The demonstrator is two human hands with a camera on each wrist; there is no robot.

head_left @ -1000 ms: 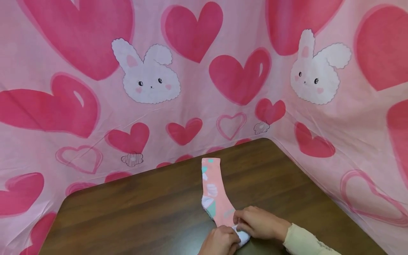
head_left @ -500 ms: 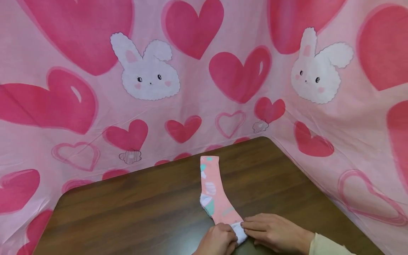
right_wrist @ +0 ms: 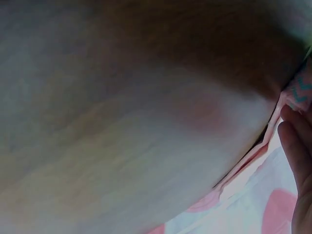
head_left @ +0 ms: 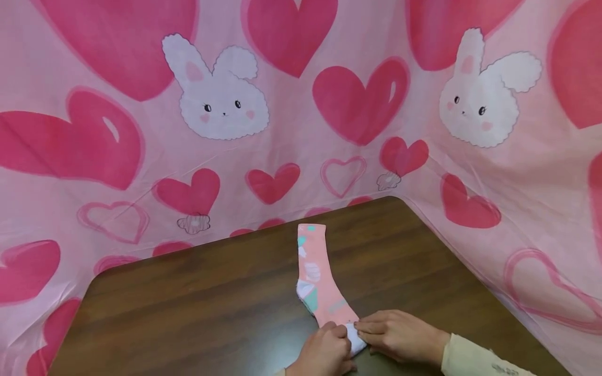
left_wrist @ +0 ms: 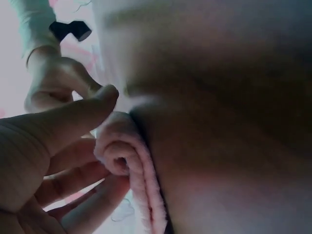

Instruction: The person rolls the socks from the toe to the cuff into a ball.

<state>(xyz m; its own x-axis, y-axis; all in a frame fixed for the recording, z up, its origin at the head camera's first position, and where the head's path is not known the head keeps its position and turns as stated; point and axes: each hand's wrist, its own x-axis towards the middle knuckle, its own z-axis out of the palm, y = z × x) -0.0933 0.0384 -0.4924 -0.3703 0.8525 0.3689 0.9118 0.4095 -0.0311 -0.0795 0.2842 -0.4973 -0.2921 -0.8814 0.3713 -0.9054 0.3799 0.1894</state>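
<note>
A pink sock with white and mint patches lies lengthwise on the table, its cuff away from me. Its white toe end is near me, between both hands. In the left wrist view this end shows as a rolled spiral. My left hand holds the left side of the roll with bent fingers, its thumb stretched over the top. From the right, my right hand lays its nearly straight fingers on the toe end. In the right wrist view, fingers touch the sock's edge.
The dark wooden table has rounded far corners. Behind and to the right hangs a pink cloth printed with hearts and rabbits. A black clip-like piece sits by the other sleeve in the left wrist view.
My right hand has gone from bent, pinching fingers to straighter ones at the toe end's right side. My left hand stays at the left side. The head view has tilted slightly.
</note>
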